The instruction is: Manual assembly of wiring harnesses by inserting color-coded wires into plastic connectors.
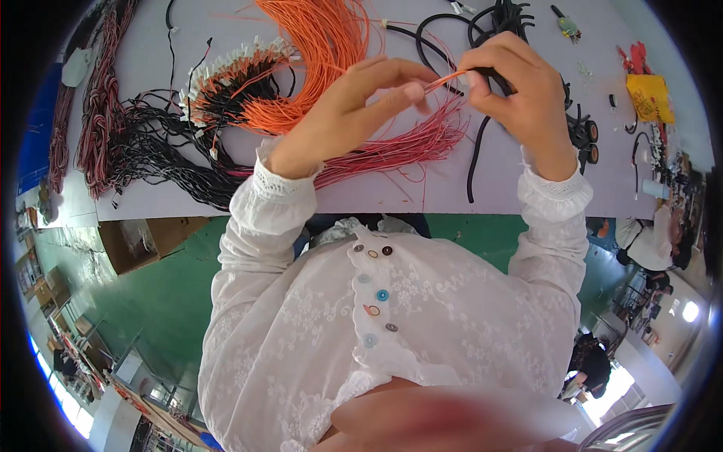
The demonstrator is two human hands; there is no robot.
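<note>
My right hand (527, 90) pinches the end of a black tube (491, 73) between thumb and fingers. A few thin orange wires (449, 78) run from that end toward my left hand (354, 109). The fingers and thumb of my left hand close around these wires, and the fingertips are slightly blurred. Both hands are raised above the table. Under them lies a bundle of red wires (392, 151), its loose ends fanned out to the right. A thick bundle of orange wires (320, 45) spreads behind my left hand.
White connectors (197, 83) cap many black and orange leads at the left. Twisted red and black wire bundles (102, 113) hang over the table's left side. More black tubes (474, 162) lie by my right hand. A yellow packet (649, 98) sits far right.
</note>
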